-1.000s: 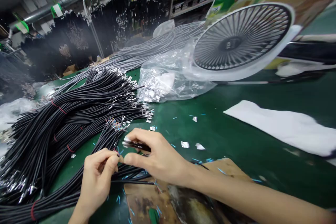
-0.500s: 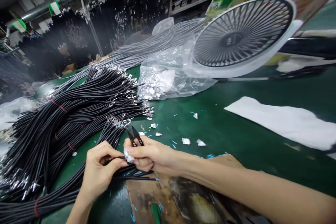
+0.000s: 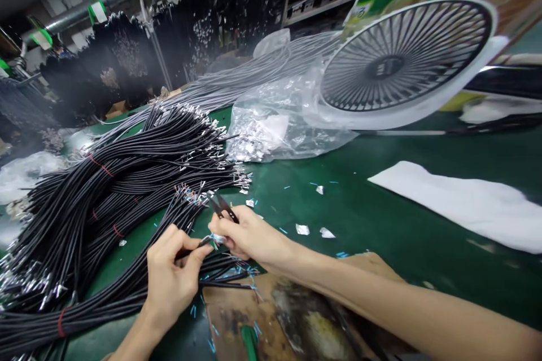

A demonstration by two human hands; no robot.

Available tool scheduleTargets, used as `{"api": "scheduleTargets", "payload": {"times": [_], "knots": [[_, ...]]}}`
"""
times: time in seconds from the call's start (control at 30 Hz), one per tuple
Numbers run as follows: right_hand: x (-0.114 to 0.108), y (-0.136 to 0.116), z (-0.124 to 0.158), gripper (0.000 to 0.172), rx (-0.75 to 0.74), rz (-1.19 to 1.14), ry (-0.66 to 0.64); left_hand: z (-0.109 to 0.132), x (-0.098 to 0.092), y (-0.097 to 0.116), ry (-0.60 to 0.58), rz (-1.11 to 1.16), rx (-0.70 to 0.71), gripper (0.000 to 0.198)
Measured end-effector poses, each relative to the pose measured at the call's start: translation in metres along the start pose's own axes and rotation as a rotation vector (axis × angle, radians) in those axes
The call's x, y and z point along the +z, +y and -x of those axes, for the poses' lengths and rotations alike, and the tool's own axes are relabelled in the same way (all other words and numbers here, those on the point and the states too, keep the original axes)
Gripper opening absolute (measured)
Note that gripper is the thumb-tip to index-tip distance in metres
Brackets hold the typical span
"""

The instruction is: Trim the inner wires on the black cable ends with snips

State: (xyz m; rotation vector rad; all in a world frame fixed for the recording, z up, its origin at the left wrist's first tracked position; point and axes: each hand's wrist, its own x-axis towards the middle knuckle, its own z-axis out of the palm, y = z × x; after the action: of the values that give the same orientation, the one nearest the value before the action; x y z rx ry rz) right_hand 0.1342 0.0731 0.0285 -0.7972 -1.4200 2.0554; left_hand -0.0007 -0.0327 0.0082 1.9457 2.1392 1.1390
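Pinched between the thumb and fingers of my left hand (image 3: 174, 273) is a black cable (image 3: 205, 241), close to its stripped end. My right hand (image 3: 252, 237) is closed around black thread snips (image 3: 225, 210), whose blades point up and away over the fingers. The thumb and fingertips of that same hand also meet the cable's end, where thin coloured wires and whitish wrapping (image 3: 217, 239) fan out. Its fingertips partly hide this end. Below the hands lie more black cables (image 3: 228, 285) with bared ends.
A large pile of bundled black cables (image 3: 127, 172) fills the left of the green table (image 3: 322, 192). Behind are a clear plastic bag (image 3: 296, 130) and a fan (image 3: 385, 67). Foil scraps (image 3: 302, 229) and blue wire bits lie around. A green-handled tool (image 3: 249, 341) rests on a stained board (image 3: 228, 316).
Both hands have moved slightly right, with the view shifting too. At the cable's end, coloured wires now show where a white bunch was. The snips remain in my right hand.
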Motion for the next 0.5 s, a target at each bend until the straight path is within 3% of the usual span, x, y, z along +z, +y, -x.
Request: {"api": "scheduleTargets", "payload": {"times": [0.1,0.2,0.33,0.5], "knots": [[-0.028,-0.023,-0.01,0.034,-0.114,-0.07,0.212,0.0,-0.001,-0.003,0.087,-0.007,0.069,0.03],[-0.044,-0.03,-0.015,0.035,-0.307,0.005,0.418,-0.004,-0.002,-0.007,0.032,0.022,0.084,0.03],[-0.031,-0.014,-0.008,0.046,-0.453,0.495,0.108,-0.006,-0.001,-0.009,-0.037,0.032,0.011,0.031],[-0.02,-0.008,0.002,0.022,-0.504,0.536,-0.06,-0.004,-0.003,-0.007,-0.019,0.001,0.04,0.035]]}}
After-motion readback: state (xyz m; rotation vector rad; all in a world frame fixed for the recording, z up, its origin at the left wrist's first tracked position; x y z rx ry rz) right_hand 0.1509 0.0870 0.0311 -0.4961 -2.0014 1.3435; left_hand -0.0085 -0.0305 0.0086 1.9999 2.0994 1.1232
